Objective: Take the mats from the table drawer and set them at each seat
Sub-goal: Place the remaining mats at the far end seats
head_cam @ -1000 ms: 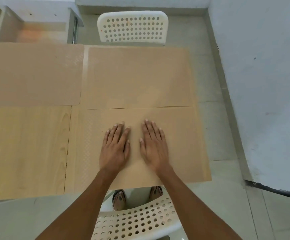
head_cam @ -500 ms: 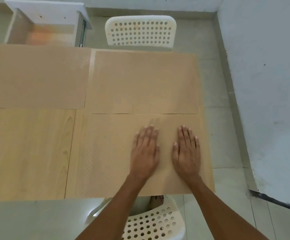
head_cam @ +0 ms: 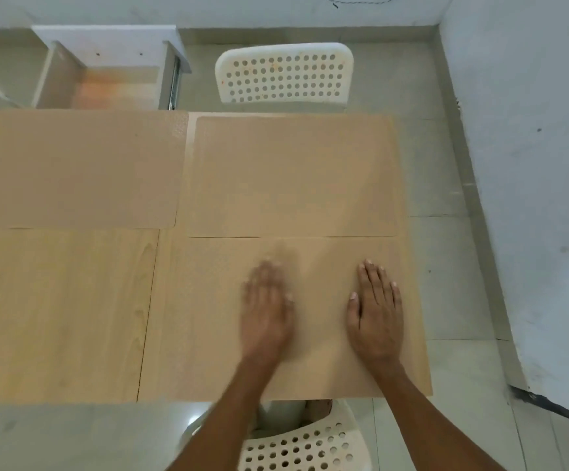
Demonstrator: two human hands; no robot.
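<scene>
Both hands are lying flat, palms down, fingers spread, gripping nothing, on the near mat (head_cam: 208,317). Left hand (head_cam: 266,311) is blurring near the mat's middle; right hand (head_cam: 376,314) is pressing close to its right edge. The mat's long axis is running left-right along the bench (head_cam: 62,311) edge, directly under the hands at the near chair (head_cam: 306,447). Two more mats are lying flat: far right mat (head_cam: 293,175) by the far chair (head_cam: 284,74), far left mat (head_cam: 72,168). The near-left bench spot is looking bare, so probably one seat left; left hand is nearer it. The drawer (head_cam: 113,83) is standing open beyond. Tiled floor (head_cam: 446,266), white wall (head_cam: 531,164) at right.
</scene>
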